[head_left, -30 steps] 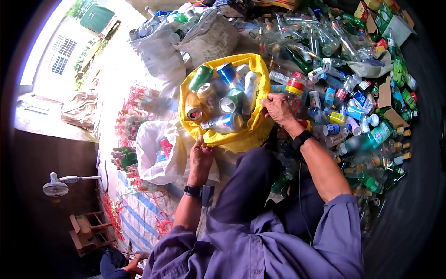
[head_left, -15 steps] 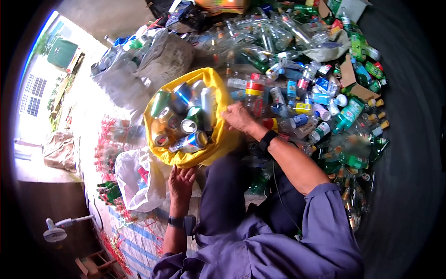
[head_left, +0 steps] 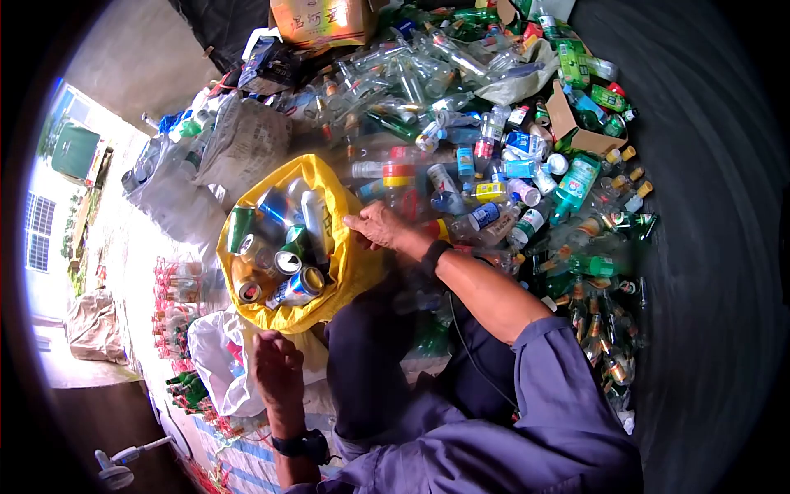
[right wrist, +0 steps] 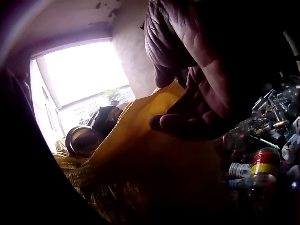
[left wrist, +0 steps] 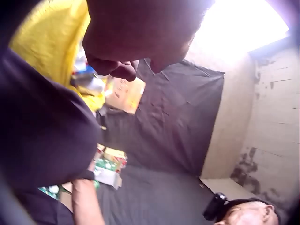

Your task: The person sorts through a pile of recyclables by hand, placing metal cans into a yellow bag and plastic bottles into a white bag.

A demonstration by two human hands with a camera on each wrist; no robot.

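Observation:
A yellow woven bag [head_left: 354, 259] stands before the knees with its mouth facing up. Inside lie several drink cans, among them a blue and silver can [head_left: 298, 286], a green can [head_left: 240, 229] and a gold can [head_left: 246, 280]. My right hand [head_left: 387, 228] is at the bag's right rim; the right wrist view shows the rim drawn up between thumb and fingers [right wrist: 176, 125]. Below the near rim, my left hand [head_left: 278, 372] is apart from the bag, its fingers loosely curled and holding nothing.
Plastic and glass bottles [head_left: 485, 193] are heaped to the right and behind. A white bag [head_left: 210, 354] stands at the left, with filled sacks [head_left: 247, 144] farther back. An open cardboard box [head_left: 588, 136] lies among the bottles. Another person's head [left wrist: 251, 213] shows in the left wrist view.
The left hand has let go of the near rim and dropped below it. The right hand stays at the right rim. The head view has swung right, shifting the scene left.

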